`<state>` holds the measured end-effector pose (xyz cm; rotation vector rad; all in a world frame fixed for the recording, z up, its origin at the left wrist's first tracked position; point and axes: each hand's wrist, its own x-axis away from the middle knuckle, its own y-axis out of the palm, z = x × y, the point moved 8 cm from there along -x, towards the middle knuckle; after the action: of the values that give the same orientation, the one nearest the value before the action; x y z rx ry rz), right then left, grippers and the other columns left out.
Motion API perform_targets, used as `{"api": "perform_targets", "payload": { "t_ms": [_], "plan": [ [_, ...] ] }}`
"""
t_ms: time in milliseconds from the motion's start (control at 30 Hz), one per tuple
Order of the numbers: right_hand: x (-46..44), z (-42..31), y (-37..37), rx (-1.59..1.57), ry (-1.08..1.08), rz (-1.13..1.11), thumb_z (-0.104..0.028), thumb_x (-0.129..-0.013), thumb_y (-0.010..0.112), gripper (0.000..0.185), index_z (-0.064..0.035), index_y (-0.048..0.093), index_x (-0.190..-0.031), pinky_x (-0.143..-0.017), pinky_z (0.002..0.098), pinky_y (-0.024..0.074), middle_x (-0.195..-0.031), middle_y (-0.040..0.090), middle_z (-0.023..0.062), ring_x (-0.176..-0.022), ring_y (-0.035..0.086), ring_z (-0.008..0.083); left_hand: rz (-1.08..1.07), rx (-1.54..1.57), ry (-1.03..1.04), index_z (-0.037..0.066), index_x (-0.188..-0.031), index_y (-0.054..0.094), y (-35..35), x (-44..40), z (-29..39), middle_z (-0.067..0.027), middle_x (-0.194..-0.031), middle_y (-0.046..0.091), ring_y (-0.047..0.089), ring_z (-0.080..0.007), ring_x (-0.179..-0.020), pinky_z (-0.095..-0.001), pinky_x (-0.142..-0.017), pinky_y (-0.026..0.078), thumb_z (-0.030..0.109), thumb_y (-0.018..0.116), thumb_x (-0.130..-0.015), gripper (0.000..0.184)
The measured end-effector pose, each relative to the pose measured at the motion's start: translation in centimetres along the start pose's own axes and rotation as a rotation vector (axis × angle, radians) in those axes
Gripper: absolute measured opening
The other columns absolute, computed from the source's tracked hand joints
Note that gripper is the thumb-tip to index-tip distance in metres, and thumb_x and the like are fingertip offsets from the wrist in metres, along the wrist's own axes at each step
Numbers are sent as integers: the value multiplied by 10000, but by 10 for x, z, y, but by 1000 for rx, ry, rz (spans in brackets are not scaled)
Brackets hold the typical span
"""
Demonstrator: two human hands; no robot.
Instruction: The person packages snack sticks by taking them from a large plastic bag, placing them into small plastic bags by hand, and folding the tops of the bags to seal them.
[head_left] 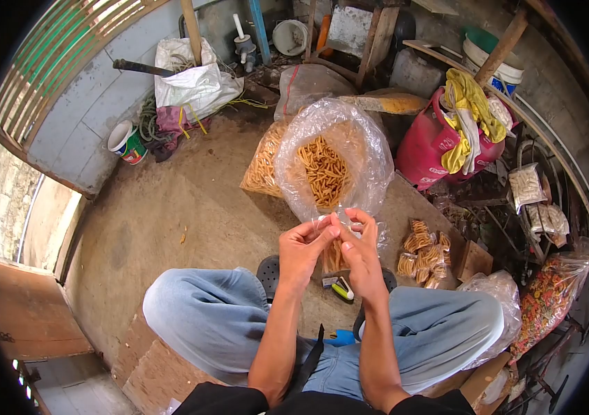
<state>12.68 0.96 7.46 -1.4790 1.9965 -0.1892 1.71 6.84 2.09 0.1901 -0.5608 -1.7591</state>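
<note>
We had the top of a small bag (333,259) pinched in the fingertips of both hands, the left hand (299,252) and the right hand (362,256) almost meeting over it, just on our side of the big bag (293,149), whose mouth gaped over a heap of brown sticks (325,173). We could not tell whether the small bag's lower end hung free or rested on something. Its film looked thin and slick, and that, we judged, was the main risk: had either hand eased off, the top could have slipped loose and spilled sticks on the floor (197,207). Pulling the hands hard apart might have split the film, and squeezing lower might have snapped the sticks, which seemed brittle. Our fingers hid how the top was folded; an uneven fold could have left a gap. What looked like a stapler (342,289) lay between our shoes (268,277), where a careless foot could have kicked it away. The big bag's walls looked limp, so a knock from a knuckle might have folded its mouth inward. Some packs (422,252) lay heaped near our right leg (440,318), and a swing of the knee could have crushed them
</note>
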Motion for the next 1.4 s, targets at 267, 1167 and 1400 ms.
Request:
{"api": "perform_targets", "payload": {
  "t_ms": [267, 1167, 1400],
  "plan": [
    [3, 29, 8, -780, 236, -41, -209, -934, 401, 404, -28, 579, -1249, -1021, 326, 297, -1285, 433, 113, -1190, 392, 206, -32, 43, 24, -51, -1007, 661, -2, -3, -7, -103, -943, 685, 648, -126, -836, -234, -770, 516, -20, 668, -815, 195],
    [14, 53, 12, -715, 639, 85, -48, -838, 674, 131, 16, 668, -952, -722, 212, 470, -886, 669, 47, -786, 598, 79, -24, -239, 184, -31, -976, 657, 5, -1, -4, -104, -925, 688, 638, -126, -843, -232, -763, 510, 20, 643, -856, 130],
    [19, 61, 9, -740, 618, 135, -50, -832, 681, 146, 36, 677, -950, -725, 214, 473, -849, 674, 44, -785, 604, 83, -106, -60, 12, -36, -1028, 644, 2, -5, -10, -122, -959, 684, 646, -140, -868, -247, -776, 519, 49, 646, -859, 189]
  ]
}}
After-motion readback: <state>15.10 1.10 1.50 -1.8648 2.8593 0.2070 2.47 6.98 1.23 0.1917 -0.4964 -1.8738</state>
